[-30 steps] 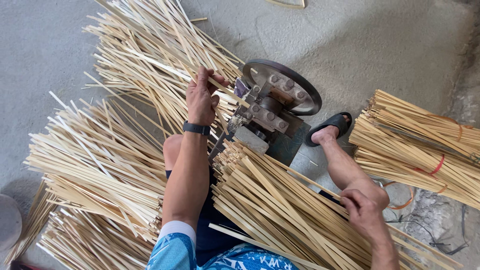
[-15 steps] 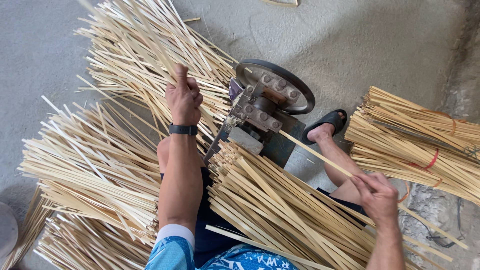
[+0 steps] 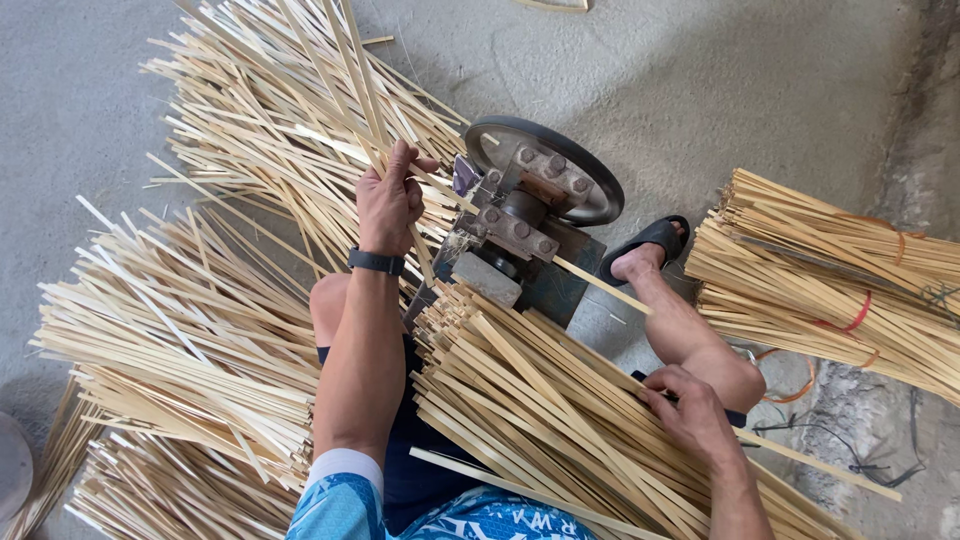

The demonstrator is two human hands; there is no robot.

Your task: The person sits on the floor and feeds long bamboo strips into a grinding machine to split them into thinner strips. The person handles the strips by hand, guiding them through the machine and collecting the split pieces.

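My left hand (image 3: 388,198), with a black band at the wrist, is closed around thin bamboo strips (image 3: 352,70) that stick up and away from it, just left of a small metal machine (image 3: 520,230) with a dark wheel (image 3: 545,165). A single strip (image 3: 598,283) pokes out of the machine's right side. My right hand (image 3: 688,412) rests fingers-down on a thick stack of flat bamboo slats (image 3: 540,410) lying across my lap, gripping the slats near their far end.
Loose split strips are heaped at the upper left (image 3: 260,120) and in piles on the left (image 3: 170,350). Tied bundles (image 3: 840,280) with red bands lie at the right. My foot in a black sandal (image 3: 645,250) sits beside the machine on the concrete floor.
My left hand pulled strips out from the machine toward the upper left and lifted them. My right hand moved down the lap stack and now rests on the slats; the long strip fed further in.
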